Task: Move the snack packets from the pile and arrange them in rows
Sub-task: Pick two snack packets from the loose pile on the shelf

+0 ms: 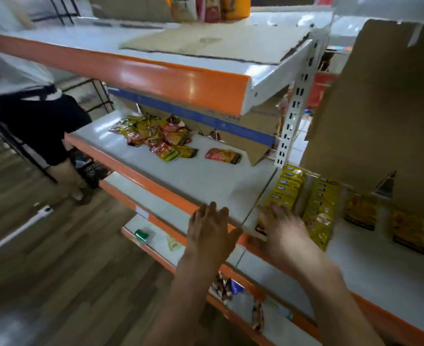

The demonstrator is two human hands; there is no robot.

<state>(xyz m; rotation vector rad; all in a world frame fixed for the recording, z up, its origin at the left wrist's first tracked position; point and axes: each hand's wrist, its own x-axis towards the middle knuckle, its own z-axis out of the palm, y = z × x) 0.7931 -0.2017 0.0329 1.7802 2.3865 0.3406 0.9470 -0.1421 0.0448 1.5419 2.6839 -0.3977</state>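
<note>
A pile of red and yellow snack packets [153,137] lies at the back left of the white middle shelf [206,178]. One red packet [223,156] lies alone to the pile's right. On the adjoining shelf to the right, yellow packets stand in two rows [289,187] [322,208], with two more yellow packets [360,211] [408,231] further right. My left hand [209,231] hovers with straight fingers over the shelf's front edge and holds nothing. My right hand [282,229] lies with spread fingers on the near end of the first row; the image is blurred.
An upper shelf with an orange lip [156,71] overhangs the pile. Cardboard boxes [231,126] stand behind the packets, and a large cardboard sheet [385,108] rises at the right. A person [31,116] stands at the left by the shelf. Lower shelves hold scattered items [226,287].
</note>
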